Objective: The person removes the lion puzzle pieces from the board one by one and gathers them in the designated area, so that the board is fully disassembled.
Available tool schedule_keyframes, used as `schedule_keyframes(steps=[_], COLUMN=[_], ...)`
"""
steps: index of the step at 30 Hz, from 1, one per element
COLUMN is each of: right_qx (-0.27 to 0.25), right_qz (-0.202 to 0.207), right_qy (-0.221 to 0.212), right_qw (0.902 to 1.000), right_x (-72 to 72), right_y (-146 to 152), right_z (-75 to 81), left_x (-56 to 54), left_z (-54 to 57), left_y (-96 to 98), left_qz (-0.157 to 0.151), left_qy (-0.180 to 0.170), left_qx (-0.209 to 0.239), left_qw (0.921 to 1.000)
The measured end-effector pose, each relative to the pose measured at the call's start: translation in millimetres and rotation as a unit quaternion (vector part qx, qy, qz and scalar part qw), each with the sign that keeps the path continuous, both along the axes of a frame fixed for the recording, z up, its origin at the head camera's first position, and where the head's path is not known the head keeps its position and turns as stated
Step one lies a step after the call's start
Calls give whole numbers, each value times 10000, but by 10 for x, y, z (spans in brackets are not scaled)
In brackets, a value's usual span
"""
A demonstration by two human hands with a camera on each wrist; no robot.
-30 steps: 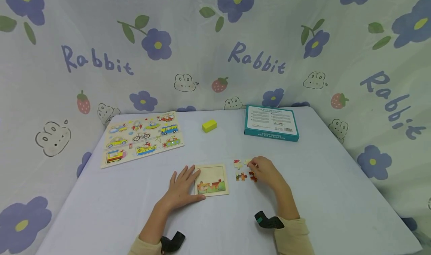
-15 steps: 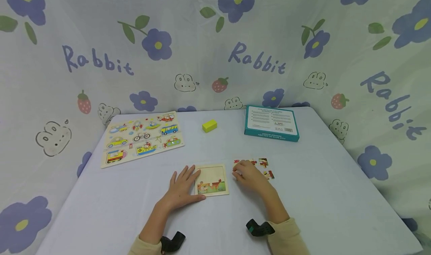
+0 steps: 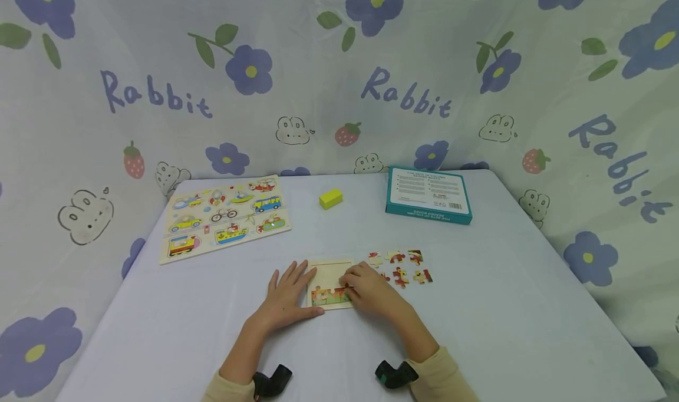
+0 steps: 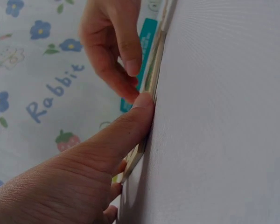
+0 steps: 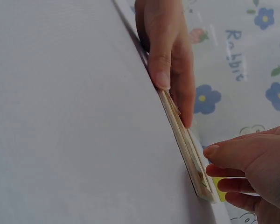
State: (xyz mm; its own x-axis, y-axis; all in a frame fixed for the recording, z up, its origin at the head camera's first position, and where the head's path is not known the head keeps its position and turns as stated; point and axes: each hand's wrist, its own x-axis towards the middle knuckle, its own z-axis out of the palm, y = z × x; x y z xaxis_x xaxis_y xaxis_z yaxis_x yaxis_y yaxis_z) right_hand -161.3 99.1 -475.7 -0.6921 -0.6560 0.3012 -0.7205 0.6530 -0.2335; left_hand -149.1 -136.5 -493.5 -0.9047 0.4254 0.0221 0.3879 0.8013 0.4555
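Note:
My left hand (image 3: 289, 299) lies with fingers spread at the left side of a small wooden puzzle tray (image 3: 331, 264). Its thumb rests at the tray's near edge, as the left wrist view also shows. Joined puzzle pieces (image 3: 325, 296) with a green and orange picture fill the tray's near part. Over the tray's right edge is my right hand (image 3: 376, 293), fingers bent loosely and tips close above these pieces. No piece shows between its thumb and fingers in the right wrist view. Several loose jigsaw pieces (image 3: 400, 277) lie right of the tray, one partly hidden by the right hand.
A wooden peg board with vehicle pictures (image 3: 225, 219) lies at the back left. Behind the tray stands a yellow block (image 3: 331, 199). A teal and white box (image 3: 428, 194) lies at the back right, near the patterned curtain (image 3: 318, 66).
My right hand has moved left, from over the loose pieces to the tray's right side, uncovering most of them. My left hand has stayed on the tray.

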Motion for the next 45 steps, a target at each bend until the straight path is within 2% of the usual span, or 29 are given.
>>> schedule_keyframes(steps=[8, 11, 29, 35, 45], right_qx=[-236, -214, 246, 392, 618], right_qz=[459, 491, 157, 74, -15], right_qy=[383, 432, 110, 197, -29], right_qw=[9979, 9976, 9995, 9990, 9981], right_x=[44, 57, 106, 134, 143], right_y=[-154, -196, -335, -351, -372], right_z=[-65, -80, -179, -168, -139], left_x=[-9, -15, -16, -10, -8], left_z=[-15, -17, -11, 6, 8], left_y=[0, 2, 3, 6, 6], left_qz=[-7, 8, -7, -25, -5], left_qy=[17, 7, -21, 40, -5], left_qx=[2, -7, -10, 38, 34], left_qw=[10000, 10000, 10000, 10000, 10000])
